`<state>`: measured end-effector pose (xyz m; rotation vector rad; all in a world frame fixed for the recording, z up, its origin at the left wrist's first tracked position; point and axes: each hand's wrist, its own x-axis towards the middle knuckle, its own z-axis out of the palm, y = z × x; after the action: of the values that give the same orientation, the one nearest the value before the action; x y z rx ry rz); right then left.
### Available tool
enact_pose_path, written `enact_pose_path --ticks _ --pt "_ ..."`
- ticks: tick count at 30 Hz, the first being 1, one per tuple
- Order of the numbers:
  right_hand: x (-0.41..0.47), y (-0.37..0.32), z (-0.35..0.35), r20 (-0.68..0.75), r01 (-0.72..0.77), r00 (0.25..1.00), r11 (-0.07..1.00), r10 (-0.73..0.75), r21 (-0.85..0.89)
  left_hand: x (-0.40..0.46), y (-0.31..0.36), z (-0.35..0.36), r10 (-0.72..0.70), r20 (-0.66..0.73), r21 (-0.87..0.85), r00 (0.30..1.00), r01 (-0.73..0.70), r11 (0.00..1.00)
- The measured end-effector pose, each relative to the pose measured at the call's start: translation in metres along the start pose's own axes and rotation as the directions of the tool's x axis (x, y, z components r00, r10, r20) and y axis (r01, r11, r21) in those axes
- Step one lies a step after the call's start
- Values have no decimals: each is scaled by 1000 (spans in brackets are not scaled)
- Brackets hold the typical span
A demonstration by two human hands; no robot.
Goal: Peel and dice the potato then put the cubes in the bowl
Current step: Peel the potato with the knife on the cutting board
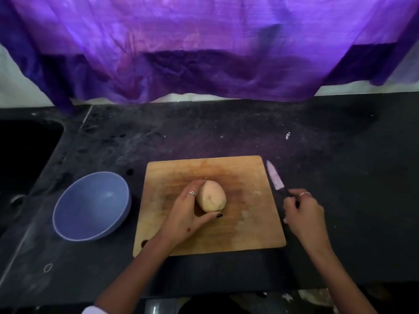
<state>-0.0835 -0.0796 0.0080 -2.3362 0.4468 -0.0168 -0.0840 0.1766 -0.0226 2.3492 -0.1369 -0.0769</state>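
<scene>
The left hand (192,209) holds the pale potato (211,196) still on the board (249,223) so it cannot roll, while the right hand (301,211) seems to curl round the knife (275,177) handle, with the bowl (90,206) waiting left of both hands.

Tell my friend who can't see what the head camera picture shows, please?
A left hand holds a peeled potato on a wooden cutting board while the right hand grips a knife lying on the dark counter beside it. A blue bowl sits left of the board.
</scene>
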Motion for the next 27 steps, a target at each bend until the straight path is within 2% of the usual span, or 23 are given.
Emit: enact_pose_path --ticks 3,6,10,12,27 --pt "-17 -25 8 122 36 992 999 -39 22 -2 -5 0 37 -20 -35 999 -37 999" --pt "-36 -52 18 232 144 961 988 -152 52 -3 -10 -1 57 -5 -68 998 -57 996" --pt "-49 -75 26 262 295 929 951 -262 -96 -4 -14 1 50 -22 -156 999 -53 986" --pt "-53 -83 28 289 320 920 933 -264 -164 -5 -14 2 32 -38 -225 999 -40 974" --pt "-41 -132 18 420 410 885 765 -202 -497 0 -27 4 105 -36 -267 994 -111 957"
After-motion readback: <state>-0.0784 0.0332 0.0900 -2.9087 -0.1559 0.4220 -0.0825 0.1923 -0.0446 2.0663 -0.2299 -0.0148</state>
